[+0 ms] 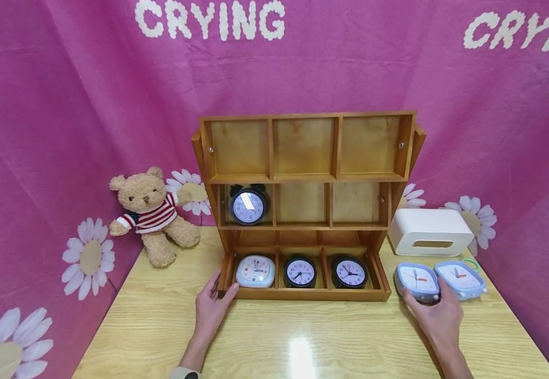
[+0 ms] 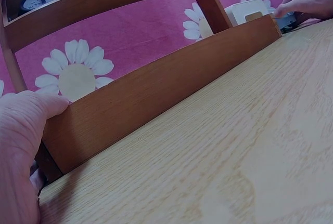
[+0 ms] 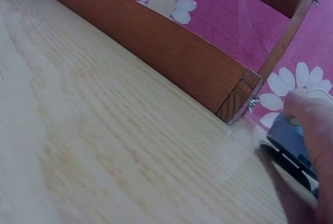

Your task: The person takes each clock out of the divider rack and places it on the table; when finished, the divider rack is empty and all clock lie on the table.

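My left hand [image 1: 211,310] grips the front left corner of a brown wooden shelf rack [image 1: 302,295], thumb over the front board and fingers along its side. On the right, my right hand [image 1: 437,316] holds a blue alarm clock [image 1: 417,279] with a white face, thumb and fingers on its opposite sides. Another blue alarm clock [image 1: 461,279] with a green ring lies close beside it. In the rack's bottom row sit a light blue clock [image 1: 255,271] and two black clocks, one in the middle [image 1: 300,272] and one at right [image 1: 349,272].
A black twin-bell alarm clock [image 1: 248,205] stands in the rack's middle row at left. A teddy bear [image 1: 153,216] in a striped shirt leans at the back left. Behind the blue clocks is a white box [image 1: 430,231]. Pink curtain [image 1: 89,105] surrounds the wooden table [image 1: 331,337].
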Available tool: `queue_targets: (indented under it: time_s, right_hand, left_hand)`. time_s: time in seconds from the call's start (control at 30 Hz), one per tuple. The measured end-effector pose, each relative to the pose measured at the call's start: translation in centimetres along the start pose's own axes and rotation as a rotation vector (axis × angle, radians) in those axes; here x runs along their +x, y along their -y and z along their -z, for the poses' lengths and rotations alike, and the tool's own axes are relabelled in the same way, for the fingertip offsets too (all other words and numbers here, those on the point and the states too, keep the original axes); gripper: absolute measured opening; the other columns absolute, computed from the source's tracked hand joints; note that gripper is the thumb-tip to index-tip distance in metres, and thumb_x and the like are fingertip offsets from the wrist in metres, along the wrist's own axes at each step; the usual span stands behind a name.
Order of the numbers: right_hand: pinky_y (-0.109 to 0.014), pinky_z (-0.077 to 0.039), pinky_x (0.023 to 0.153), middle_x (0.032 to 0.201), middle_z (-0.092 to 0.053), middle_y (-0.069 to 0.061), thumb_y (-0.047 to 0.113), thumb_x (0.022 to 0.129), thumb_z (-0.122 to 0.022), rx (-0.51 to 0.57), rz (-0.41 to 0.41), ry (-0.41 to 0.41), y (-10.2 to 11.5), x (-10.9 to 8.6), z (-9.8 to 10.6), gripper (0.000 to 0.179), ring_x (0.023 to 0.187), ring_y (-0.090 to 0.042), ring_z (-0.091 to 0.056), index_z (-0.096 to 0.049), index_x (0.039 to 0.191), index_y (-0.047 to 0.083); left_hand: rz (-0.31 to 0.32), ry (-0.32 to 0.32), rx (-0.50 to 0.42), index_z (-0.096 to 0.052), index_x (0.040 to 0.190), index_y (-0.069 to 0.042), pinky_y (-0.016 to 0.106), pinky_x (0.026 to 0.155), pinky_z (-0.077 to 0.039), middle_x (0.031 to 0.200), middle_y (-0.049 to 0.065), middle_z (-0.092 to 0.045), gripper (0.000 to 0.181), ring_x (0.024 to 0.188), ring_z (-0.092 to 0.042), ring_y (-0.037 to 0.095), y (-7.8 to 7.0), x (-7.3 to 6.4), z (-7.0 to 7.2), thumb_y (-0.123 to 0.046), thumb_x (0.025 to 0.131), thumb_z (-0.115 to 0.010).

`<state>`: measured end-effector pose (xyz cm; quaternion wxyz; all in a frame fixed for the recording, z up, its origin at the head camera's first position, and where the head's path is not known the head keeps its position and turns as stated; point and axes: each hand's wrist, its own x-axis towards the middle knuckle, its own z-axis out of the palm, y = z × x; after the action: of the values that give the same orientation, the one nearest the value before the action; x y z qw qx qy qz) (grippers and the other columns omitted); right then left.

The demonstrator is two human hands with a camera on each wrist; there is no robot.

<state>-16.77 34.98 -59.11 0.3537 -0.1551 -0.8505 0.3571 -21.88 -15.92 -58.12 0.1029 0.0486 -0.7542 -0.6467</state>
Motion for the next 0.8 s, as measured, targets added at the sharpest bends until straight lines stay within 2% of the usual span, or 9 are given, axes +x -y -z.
queue_targets:
  time_s: [0.2, 0.37, 0.43, 0.5, 0.57, 0.63, 0.7, 0.8]
  right_hand:
    - [-0.065, -0.043, 0.094, 0.121, -0.062, -0.038, 0.017, 0.064, -0.093, -0.008, 0.005, -0.064, -0.16, -0.40, 0.04, 0.082, 0.112, -0.053, -0.057, -0.060, 0.133, -0.013]
    - [-0.055, -0.043, 0.087, 0.113, -0.062, -0.037, 0.015, 0.064, -0.093, 0.006, 0.037, -0.115, 0.11, -0.49, 0.19, 0.076, 0.104, -0.051, -0.057, -0.061, 0.128, -0.014]
    - [-0.042, -0.044, 0.088, 0.112, -0.062, -0.035, 0.015, 0.065, -0.093, 0.000, 0.032, -0.129, 0.24, -0.50, 0.24, 0.074, 0.102, -0.049, -0.057, -0.061, 0.127, -0.013]
    - [-0.028, -0.040, 0.088, 0.113, -0.061, -0.034, 0.015, 0.066, -0.093, -0.008, 0.023, -0.136, 0.30, -0.52, 0.23, 0.073, 0.103, -0.047, -0.057, -0.061, 0.126, -0.012]
    - [-0.021, -0.035, 0.087, 0.114, -0.059, -0.033, 0.016, 0.067, -0.092, -0.013, 0.017, -0.137, 0.32, -0.51, 0.21, 0.073, 0.104, -0.046, -0.056, -0.060, 0.127, -0.012]
    - [-0.026, -0.038, 0.089, 0.114, -0.058, -0.034, 0.017, 0.067, -0.092, -0.011, 0.017, -0.134, 0.32, -0.48, 0.17, 0.074, 0.105, -0.046, -0.054, -0.059, 0.127, -0.012]
    - [-0.040, -0.042, 0.091, 0.115, -0.056, -0.034, 0.018, 0.068, -0.092, -0.008, 0.013, -0.127, 0.30, -0.47, 0.13, 0.075, 0.107, -0.047, -0.052, -0.058, 0.127, -0.013]
    - [-0.057, -0.041, 0.090, 0.116, -0.054, -0.034, 0.017, 0.070, -0.091, -0.002, -0.003, -0.122, 0.28, -0.54, 0.11, 0.074, 0.109, -0.047, -0.050, -0.056, 0.128, -0.014]
  left_hand:
    - [0.005, 0.000, -0.025, -0.049, 0.152, 0.003, 0.049, 0.122, -0.033, 0.154, 0.025, -0.049, 0.071, 0.146, -0.044, 0.036, 0.01, -0.02, 0.01, -0.014, 0.092, -0.082]
    - [0.002, -0.005, -0.012, -0.051, 0.151, 0.002, 0.049, 0.121, -0.034, 0.153, 0.025, -0.051, 0.071, 0.145, -0.046, 0.037, 0.26, 0.09, -0.03, -0.017, 0.091, -0.083]
    - [-0.007, -0.006, -0.008, -0.051, 0.151, 0.003, 0.051, 0.121, -0.034, 0.152, 0.026, -0.052, 0.071, 0.144, -0.046, 0.038, 0.28, 0.10, -0.04, -0.018, 0.091, -0.083]
    - [-0.010, -0.007, -0.006, -0.051, 0.151, 0.002, 0.051, 0.121, -0.034, 0.152, 0.025, -0.052, 0.072, 0.144, -0.047, 0.037, 0.28, 0.11, -0.04, -0.020, 0.091, -0.083]
    - [-0.010, -0.007, -0.010, -0.051, 0.151, 0.002, 0.050, 0.121, -0.034, 0.152, 0.024, -0.053, 0.072, 0.144, -0.047, 0.036, 0.24, 0.12, -0.02, -0.020, 0.091, -0.084]
    - [-0.009, -0.005, -0.013, -0.051, 0.151, 0.001, 0.050, 0.121, -0.034, 0.152, 0.024, -0.052, 0.071, 0.144, -0.046, 0.037, 0.24, 0.13, 0.02, -0.019, 0.091, -0.083]
    - [-0.004, -0.003, -0.014, -0.051, 0.152, 0.002, 0.049, 0.121, -0.034, 0.153, 0.025, -0.051, 0.071, 0.145, -0.046, 0.037, 0.20, 0.09, 0.05, -0.018, 0.091, -0.083]
    - [0.003, 0.000, -0.013, -0.050, 0.152, 0.002, 0.048, 0.122, -0.033, 0.154, 0.025, -0.050, 0.070, 0.146, -0.045, 0.036, 0.13, -0.03, 0.08, -0.016, 0.092, -0.082]
